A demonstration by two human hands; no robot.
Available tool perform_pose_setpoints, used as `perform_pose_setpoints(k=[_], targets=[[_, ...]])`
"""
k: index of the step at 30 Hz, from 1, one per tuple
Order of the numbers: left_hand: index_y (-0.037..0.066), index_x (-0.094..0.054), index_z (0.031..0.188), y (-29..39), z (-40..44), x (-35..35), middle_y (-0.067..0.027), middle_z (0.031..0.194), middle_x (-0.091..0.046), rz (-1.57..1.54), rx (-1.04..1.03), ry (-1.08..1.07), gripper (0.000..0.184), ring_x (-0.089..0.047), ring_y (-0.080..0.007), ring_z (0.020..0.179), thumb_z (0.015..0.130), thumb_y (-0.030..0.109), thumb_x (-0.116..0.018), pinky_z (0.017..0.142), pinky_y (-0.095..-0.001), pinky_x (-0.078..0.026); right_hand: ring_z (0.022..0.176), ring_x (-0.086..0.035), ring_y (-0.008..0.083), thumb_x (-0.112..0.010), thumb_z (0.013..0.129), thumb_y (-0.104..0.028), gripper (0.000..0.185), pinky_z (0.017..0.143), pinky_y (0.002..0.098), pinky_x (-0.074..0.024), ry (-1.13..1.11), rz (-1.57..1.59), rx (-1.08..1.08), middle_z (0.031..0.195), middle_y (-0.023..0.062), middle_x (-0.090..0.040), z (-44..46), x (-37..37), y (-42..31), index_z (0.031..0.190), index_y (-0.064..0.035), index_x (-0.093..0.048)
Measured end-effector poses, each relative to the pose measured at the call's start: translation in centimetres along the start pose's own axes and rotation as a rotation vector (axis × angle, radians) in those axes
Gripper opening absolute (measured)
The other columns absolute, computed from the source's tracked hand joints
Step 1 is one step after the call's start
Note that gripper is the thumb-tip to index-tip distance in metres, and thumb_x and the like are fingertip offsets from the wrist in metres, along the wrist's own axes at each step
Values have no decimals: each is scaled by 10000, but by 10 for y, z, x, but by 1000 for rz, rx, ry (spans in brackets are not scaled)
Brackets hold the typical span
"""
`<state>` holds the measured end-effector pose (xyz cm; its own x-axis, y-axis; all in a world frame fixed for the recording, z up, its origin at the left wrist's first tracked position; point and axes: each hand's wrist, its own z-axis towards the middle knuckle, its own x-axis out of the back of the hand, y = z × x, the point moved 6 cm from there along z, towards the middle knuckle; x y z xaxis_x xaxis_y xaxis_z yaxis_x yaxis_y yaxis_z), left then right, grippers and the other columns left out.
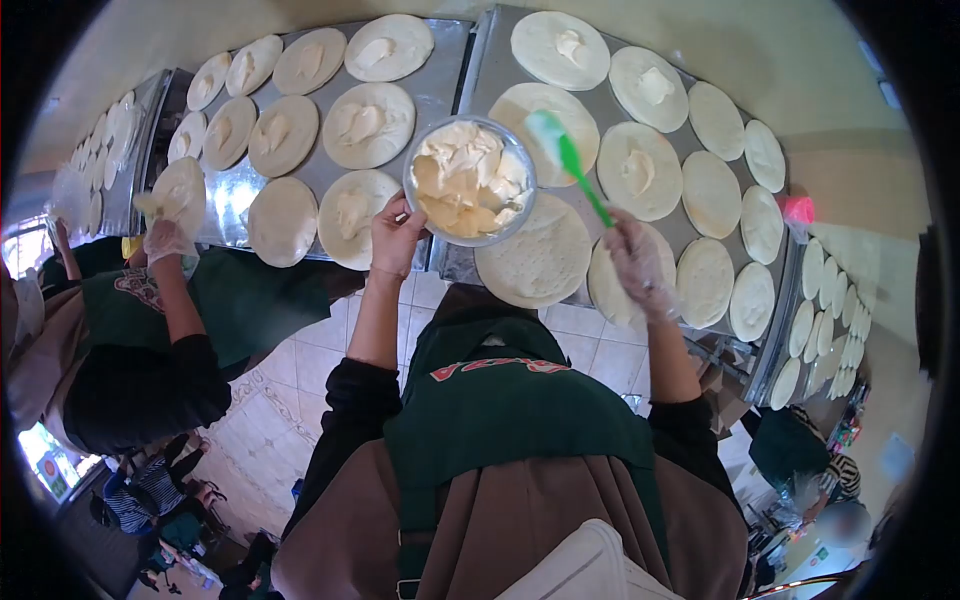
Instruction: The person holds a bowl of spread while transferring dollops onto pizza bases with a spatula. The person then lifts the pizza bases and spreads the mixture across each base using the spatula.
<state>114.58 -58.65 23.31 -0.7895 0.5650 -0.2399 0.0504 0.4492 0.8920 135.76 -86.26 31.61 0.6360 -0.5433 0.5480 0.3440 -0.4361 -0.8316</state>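
My left hand (pixel 398 238) grips the rim of a clear round bowl (pixel 424 143), which holds a pale creamy spread (pixel 470 180). In my gloved right hand (pixel 640 265) is a green spatula (pixel 572 165) with some of the spread on its blade. The blade is over a flat dough round (pixel 520 103) just right of the bowl; whether it touches the dough I cannot tell. Below the bowl lies a bare, dimpled dough round (pixel 535 252). Another dough round (pixel 612 280) is partly hidden behind my right hand. Nearby rounds such as this one (pixel 640 172) carry a dollop of spread.
Metal tables (pixel 455 60) bear rows of dough rounds, with a gap between the two nearest. To my left a co-worker's gloved hand (pixel 170 240) is at another round (pixel 180 195). More laden tables (pixel 790 330) stand at far right. Other people are behind me.
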Motion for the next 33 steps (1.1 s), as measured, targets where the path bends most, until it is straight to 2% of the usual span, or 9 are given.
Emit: perform_pose_setpoints(k=[4,7,14,17,20,22,25,31,33], targets=[[-9,-554,656,0,1,1,-127,1397,-354,41,-22,-4,118,-630,-174,848,763,-21,-603,585,-252,-546,734,-610,267,-472,899,-157,303,633,378,-478,-20,-369,138,847,125,-620,-7,-42,-35,1199,-164,-509],[-5,-545,648,1,-1,-3,-133,1400,-346,-5,-54,8,127,-630,-172,841,761,-20,-600,574,-250,-542,778,-592,355,-513,874,-128,307,674,443,-468,-14,-428,94,885,184,-607,1,-58,-52,1179,-166,-524],[2,-532,626,2,0,-3,-180,1387,-356,10,-82,-32,142,-626,-151,854,752,-32,-589,587,-240,-531,734,-613,342,-473,891,-148,304,622,449,-468,-101,-566,102,847,180,-617,18,-99,-36,1188,-130,-535],[7,-535,619,-1,0,-1,-228,1295,-445,65,-66,-62,139,-626,-124,842,741,-43,-581,622,-230,-515,669,-603,332,-465,886,-123,315,587,423,-459,-73,-276,174,768,208,-596,20,-109,-34,1185,-79,-556],[9,-533,617,6,-2,-2,-224,1125,-565,112,-180,-22,136,-626,-109,816,733,-49,-574,645,-229,-503,554,-569,250,-462,884,-107,332,522,342,-439,-173,-111,-38,686,142,-592,21,-120,-22,1194,-38,-559],[2,-530,625,6,-4,-3,-200,1078,-590,110,-135,-53,126,-627,-119,833,730,-50,-577,671,-242,-503,481,-474,128,-458,896,-106,360,456,252,-378,-270,463,-334,661,37,-545,16,-132,-17,1241,-31,-526],[3,-525,631,8,-8,-6,-199,1096,-582,125,-88,-71,123,-627,-125,855,729,-46,-580,694,-242,-498,471,-396,59,-481,916,-149,365,411,207,-319,-311,666,-651,681,-30,-478,6,-130,-48,1266,-44,-497],[6,-494,615,-1,-2,0,-248,1303,-442,142,-152,-39,148,-625,-166,906,723,-30,-590,764,-259,-488,448,-340,41,-484,936,-239,501,377,174,-287,-433,1045,-727,722,-36,-454,0,-150,-57,1380,-63,-332],[2,-483,609,-3,-1,2,-264,1332,-403,167,-154,-46,157,-610,-181,955,713,-24,-599,778,-263,-486,457,-354,39,-486,936,-220,436,383,179,-297,-400,1014,-700,706,-33,-454,1,-148,-62,1332,-62,-394]])
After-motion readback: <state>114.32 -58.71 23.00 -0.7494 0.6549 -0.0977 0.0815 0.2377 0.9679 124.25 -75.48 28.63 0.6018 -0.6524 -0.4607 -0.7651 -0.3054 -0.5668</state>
